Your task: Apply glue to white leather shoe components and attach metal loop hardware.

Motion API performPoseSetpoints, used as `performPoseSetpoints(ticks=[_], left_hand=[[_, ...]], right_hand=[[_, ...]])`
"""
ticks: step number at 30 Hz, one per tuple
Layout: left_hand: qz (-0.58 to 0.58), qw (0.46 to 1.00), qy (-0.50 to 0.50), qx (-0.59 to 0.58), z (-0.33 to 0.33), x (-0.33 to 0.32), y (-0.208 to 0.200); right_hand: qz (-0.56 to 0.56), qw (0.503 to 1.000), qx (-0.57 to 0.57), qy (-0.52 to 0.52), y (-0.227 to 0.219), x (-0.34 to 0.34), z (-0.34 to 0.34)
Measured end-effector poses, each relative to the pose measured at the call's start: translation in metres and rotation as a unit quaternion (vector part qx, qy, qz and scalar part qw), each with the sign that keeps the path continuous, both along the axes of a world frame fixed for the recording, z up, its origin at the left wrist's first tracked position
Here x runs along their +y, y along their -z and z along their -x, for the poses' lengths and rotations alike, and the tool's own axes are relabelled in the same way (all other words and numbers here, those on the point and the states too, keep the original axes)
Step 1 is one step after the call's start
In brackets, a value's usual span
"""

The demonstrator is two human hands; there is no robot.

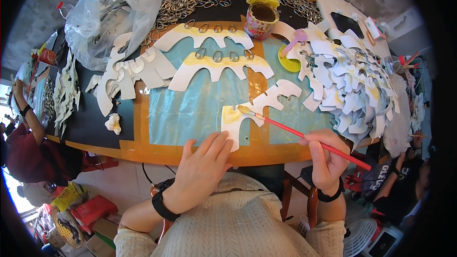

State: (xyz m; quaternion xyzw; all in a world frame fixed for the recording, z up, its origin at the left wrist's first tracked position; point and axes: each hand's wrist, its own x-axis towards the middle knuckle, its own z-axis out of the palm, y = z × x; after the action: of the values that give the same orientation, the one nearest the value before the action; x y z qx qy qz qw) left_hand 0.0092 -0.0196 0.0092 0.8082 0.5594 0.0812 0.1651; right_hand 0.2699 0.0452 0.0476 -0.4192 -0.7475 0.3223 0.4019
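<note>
My right hand (325, 156) grips a red-handled paintbrush (304, 134), its bristles touching a curved white cut-out piece (281, 93) smeared with yellowish paste. Flat on the near end of that piece, my left hand (203, 169) rests with its fingers stretched out. Farther off lie two more white pieces with scalloped edges, a nearer one (219, 68) and a farther one (190, 35). Each bears a yellow band and a row of metal rings along its top edge. Behind them stands an uncovered pink tub (262, 16) of paste with a yellow lid tilted back.
Many pasted white pieces are heaped (357, 83) at right, beside a small yellow-green dish (289, 59) with a pink spoon. Plain pieces (138, 69) and a clear plastic bag (114, 19) lie left. Metal rings (183, 0) are piled at the back. Other people work at both sides.
</note>
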Motion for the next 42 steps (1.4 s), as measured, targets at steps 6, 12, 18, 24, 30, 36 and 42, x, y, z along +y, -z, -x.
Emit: performPoseSetpoints(ticks=[6, 12, 18, 24, 30, 36, 42], left_hand=[[-0.014, 1.000, 0.008, 0.012, 0.000, 0.000, -0.001], [-0.002, 1.000, 0.001, 0.001, 0.000, -0.001, 0.001], [0.004, 1.000, 0.000, -0.002, -0.002, 0.001, -0.001], [-0.010, 1.000, 0.010, 0.015, 0.000, 0.001, -0.002], [0.001, 1.000, -0.003, -0.008, -0.001, -0.001, 0.000], [-0.010, 1.000, 0.006, 0.017, -0.001, 0.001, -0.001], [-0.012, 1.000, 0.005, 0.021, -0.002, 0.000, 0.000]], right_hand=[[-0.031, 0.999, -0.006, 0.014, -0.002, -0.001, -0.005], [-0.027, 0.999, -0.014, -0.036, -0.006, -0.001, 0.003], [-0.024, 0.997, 0.019, 0.075, -0.001, -0.004, -0.001], [-0.007, 1.000, 0.011, -0.001, -0.006, -0.006, 0.005], [0.015, 0.988, 0.051, 0.143, -0.001, -0.012, -0.009], [0.032, 0.998, 0.022, 0.044, -0.001, -0.010, 0.000], [-0.003, 0.992, 0.044, 0.118, 0.004, -0.011, -0.014]])
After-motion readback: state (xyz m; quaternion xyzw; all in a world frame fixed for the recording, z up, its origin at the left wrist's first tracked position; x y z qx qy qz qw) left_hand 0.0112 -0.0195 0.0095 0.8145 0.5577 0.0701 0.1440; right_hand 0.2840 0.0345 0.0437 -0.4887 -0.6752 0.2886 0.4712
